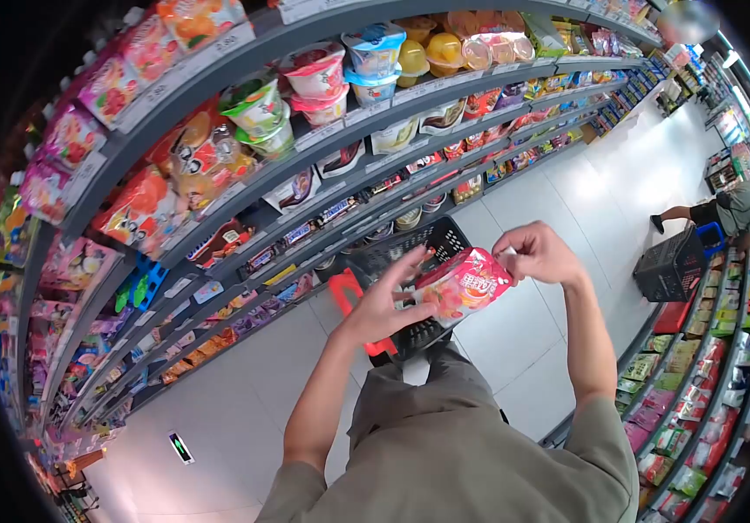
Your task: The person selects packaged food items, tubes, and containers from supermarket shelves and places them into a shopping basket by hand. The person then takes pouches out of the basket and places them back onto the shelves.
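A pink pouch of fruit jelly snack [471,286], with fruit pictures and white lettering, is held in front of me above a black shopping basket [447,234]. My right hand [542,253] pinches the pouch's upper right corner between thumb and fingers. At the pouch's left side is my left hand [383,303], its fingers spread and its thumb tip overlapping the pouch's lower left edge. Whether that thumb presses on it, I cannot tell. The basket's red handle [350,301] sticks out to the left of my left hand. The pouch and my hands hide part of the basket.
Curved-looking shelves hold jelly cups [315,71], bagged sweets [211,152] and chocolate bars [337,209] on the left. More snack shelves [684,383] run along the right. A crouching person [736,212] is beside another black basket [671,266]. A green arrow sign [181,448] lies on the floor.
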`<state>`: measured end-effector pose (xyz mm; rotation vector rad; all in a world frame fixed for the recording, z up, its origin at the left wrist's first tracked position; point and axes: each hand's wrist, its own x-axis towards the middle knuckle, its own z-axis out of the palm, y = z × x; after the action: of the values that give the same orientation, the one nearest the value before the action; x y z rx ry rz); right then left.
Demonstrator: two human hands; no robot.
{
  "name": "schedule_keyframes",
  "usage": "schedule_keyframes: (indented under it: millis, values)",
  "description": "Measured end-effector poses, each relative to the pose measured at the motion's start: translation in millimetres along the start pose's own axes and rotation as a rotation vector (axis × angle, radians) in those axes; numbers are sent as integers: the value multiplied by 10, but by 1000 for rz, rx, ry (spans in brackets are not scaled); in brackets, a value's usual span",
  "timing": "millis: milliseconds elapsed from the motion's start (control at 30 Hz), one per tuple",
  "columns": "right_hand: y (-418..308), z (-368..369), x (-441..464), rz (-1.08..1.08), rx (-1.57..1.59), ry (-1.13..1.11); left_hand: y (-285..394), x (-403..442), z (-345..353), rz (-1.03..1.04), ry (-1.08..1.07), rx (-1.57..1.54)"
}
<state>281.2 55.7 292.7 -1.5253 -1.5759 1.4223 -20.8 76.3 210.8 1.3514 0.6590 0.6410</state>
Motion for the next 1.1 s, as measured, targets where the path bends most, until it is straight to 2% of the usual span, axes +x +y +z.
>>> schedule_keyframes:
  millis: [67, 100, 167, 233, 300, 333, 433, 500, 867, 1000, 1100]
  values:
    - [-212, 46, 11, -47, 119, -62, 257, -87, 19, -67, -307, -241]
    - [-230, 106, 57, -50, 123, -72, 368, -195, 63, -70, -297, -239]
    - [-219, 258, 195, -167, 202, -14, 493, -384, 142, -141, -315, -441]
    - [-264, 440, 263, -146, 312, -76, 457, -554, 285, -85, -190, -443]
    - [-188, 604, 371, -196, 424, 84, 472, -678, 360, -65, -47, -475]
    - [-172, 633, 375, -89, 537, 34, 483, -730, 396, -61, -19, -469]
    - [-406, 773, 204, -83, 697, -109, 523, -876, 508, 47, 160, -429]
    - [-278, 838, 204, -168, 490, -82, 568, -912, 534, 95, 211, -391]
    - [-470, 635, 89, -129, 555, -167, 680, -849, 919, 63, 341, -408]
    - [-346, 466, 70, -144, 564, -178, 703, -735, 1062, 68, 342, -425]
    - [-84, 383, 149, -174, 462, -87, 642, -657, 1165, 46, 350, -445]
